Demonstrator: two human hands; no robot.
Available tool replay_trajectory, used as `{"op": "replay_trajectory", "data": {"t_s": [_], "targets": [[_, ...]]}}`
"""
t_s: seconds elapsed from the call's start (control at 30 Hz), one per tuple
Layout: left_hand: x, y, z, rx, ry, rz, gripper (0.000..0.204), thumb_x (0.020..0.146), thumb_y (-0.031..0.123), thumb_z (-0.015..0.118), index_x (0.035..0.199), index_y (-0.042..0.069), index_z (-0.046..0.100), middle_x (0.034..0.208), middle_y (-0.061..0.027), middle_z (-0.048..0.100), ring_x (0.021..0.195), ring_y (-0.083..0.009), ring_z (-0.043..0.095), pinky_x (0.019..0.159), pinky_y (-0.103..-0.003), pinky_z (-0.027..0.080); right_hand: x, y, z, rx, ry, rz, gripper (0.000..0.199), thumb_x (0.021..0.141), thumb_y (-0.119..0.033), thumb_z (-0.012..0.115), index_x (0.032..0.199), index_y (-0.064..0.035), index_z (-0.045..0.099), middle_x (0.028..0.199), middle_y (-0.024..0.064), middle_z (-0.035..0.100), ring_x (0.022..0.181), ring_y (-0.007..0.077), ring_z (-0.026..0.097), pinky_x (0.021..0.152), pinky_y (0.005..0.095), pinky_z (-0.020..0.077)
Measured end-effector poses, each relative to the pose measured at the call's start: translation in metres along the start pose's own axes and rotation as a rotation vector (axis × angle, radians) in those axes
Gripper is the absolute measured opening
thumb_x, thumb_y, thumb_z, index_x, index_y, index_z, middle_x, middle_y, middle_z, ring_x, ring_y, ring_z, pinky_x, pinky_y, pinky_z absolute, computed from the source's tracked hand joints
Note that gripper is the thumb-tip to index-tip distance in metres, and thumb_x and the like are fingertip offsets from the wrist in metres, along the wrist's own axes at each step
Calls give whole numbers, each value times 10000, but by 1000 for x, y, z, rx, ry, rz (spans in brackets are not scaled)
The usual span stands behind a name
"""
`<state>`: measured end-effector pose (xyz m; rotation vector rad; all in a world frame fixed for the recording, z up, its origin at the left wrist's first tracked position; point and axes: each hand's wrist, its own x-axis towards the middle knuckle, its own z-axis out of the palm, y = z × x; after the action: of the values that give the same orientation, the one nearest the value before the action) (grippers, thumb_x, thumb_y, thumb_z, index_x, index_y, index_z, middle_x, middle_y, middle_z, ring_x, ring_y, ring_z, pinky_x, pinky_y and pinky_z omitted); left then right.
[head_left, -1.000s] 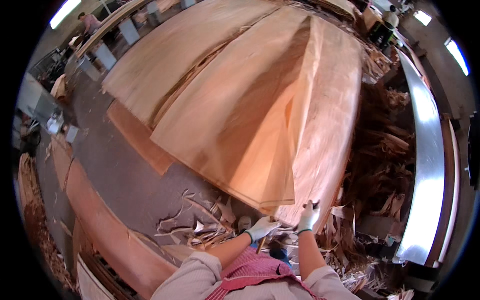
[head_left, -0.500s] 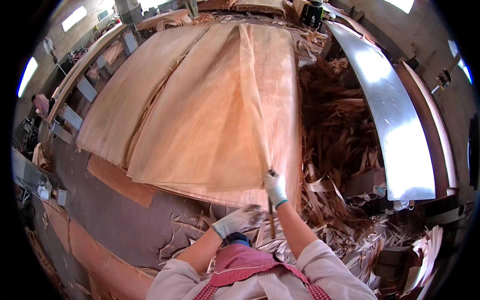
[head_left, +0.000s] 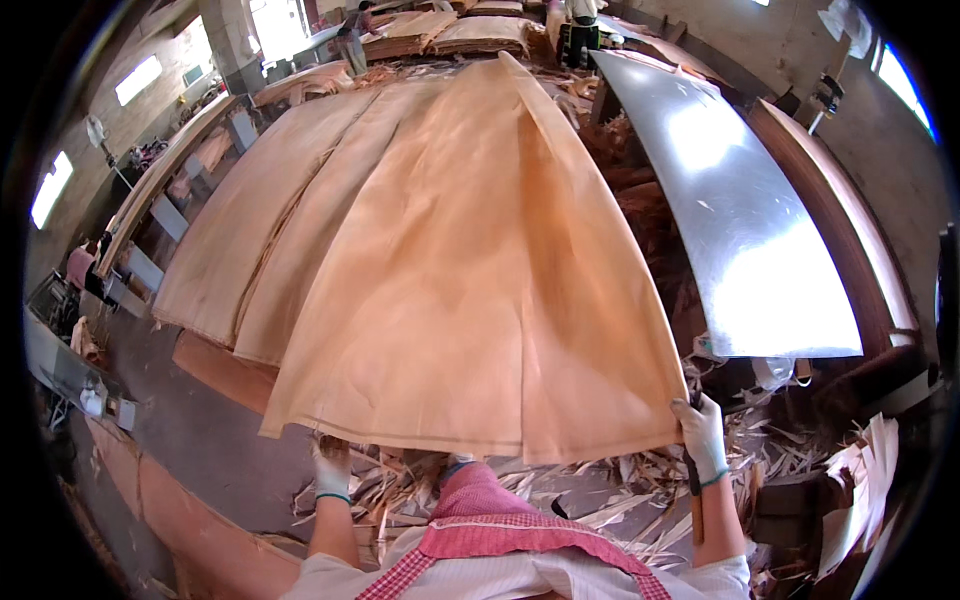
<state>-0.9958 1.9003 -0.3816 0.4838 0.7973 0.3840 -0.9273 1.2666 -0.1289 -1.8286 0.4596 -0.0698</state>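
Note:
A wide, thin wood veneer sheet (head_left: 450, 300) stretches from the far end of the stack toward me, its front edge raised and a crease running down its right part. My right hand (head_left: 703, 437), in a white glove with a green cuff, is closed at the sheet's right front corner. The same hand also holds a slim tool (head_left: 696, 510) with a dark upper part and a wooden handle, pointing down along my forearm. Under the left front edge, my gloved left hand (head_left: 332, 470) holds the sheet from below; its fingers are mostly hidden.
More veneer sheets (head_left: 270, 210) lie stacked to the left. A shiny metal-topped table (head_left: 740, 210) stands at right, beside another veneer stack (head_left: 835, 200). Veneer scraps (head_left: 640, 480) litter the floor around me. Other people (head_left: 82, 268) are farther off, at left and at the back.
My hands have moved apart, the left outward to the left and the right outward to the right. The top sheet has shifted right and spread out, its folded right edge opened.

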Motion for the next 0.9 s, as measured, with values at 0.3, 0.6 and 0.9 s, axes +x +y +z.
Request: {"op": "replay_trajectory", "data": {"t_s": [0.3, 0.6, 0.9], "targets": [[5, -146, 136, 158, -90, 52, 401, 962, 425, 467, 1204, 117, 548, 1124, -61, 604, 1025, -242, 571, 875, -387, 487, 66, 23, -187, -44, 153, -61, 104, 825, -92, 636, 735, -52, 602, 642, -61, 517, 575, 33, 447, 504, 222, 337], [30, -416, 320, 369, -113, -13, 117, 915, 233, 609, 942, 120, 616, 895, -19, 629, 810, -170, 597, 725, -308, 519, 210, -18, -367, -255, 300, -33, 87, 803, -97, 640, 741, -41, 614, 606, -46, 513, 487, 51, 432, 437, 252, 315], [-108, -546, 496, 280, -328, 84, 175, 910, 152, 610, 1071, 85, 608, 1085, -43, 621, 1010, -179, 592, 832, -304, 520, 338, 57, -582, -406, 454, -59, 161, 795, -106, 618, 706, 13, 557, 570, 5, 496, 515, 99, 486, 463, 297, 394]]}}
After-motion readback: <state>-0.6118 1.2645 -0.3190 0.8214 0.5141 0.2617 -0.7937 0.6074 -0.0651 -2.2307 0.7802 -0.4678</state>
